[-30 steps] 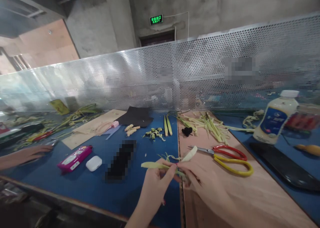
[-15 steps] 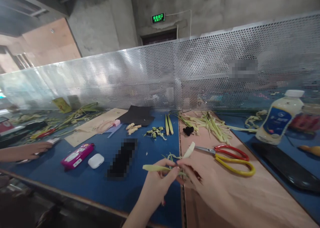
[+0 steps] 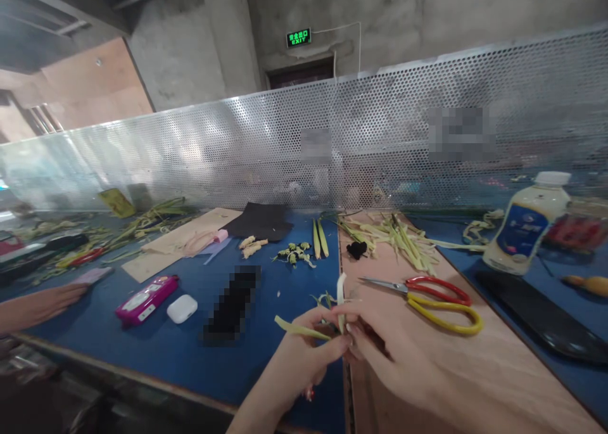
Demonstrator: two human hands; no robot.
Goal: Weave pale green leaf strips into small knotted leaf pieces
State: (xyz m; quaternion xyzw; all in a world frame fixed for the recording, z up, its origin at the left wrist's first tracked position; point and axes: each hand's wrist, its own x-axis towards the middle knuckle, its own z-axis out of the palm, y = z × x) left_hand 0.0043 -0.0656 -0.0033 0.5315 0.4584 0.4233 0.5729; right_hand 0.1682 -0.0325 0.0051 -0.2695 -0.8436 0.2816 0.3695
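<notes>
My left hand (image 3: 304, 358) and my right hand (image 3: 389, 351) meet at the seam between the blue mat (image 3: 199, 351) and the wooden board (image 3: 475, 383). Both pinch pale green leaf strips (image 3: 340, 294): one strip sticks out to the left from my left fingers, another stands upright between the two hands. Red-and-yellow scissors (image 3: 427, 298) lie on the board just right of my hands.
A pink device (image 3: 146, 298), a white earbud case (image 3: 180, 308) and a blurred black item (image 3: 230, 304) lie on the mat. Cut leaves (image 3: 394, 234) pile at the back by the perforated metal screen (image 3: 332, 142). A white bottle (image 3: 525, 231) stands at right. Another person's hand (image 3: 42, 304) rests at far left.
The strip that slanted up to the right now stands upright between my hands. The left strip has tilted down. The other person's hand has drawn back slightly.
</notes>
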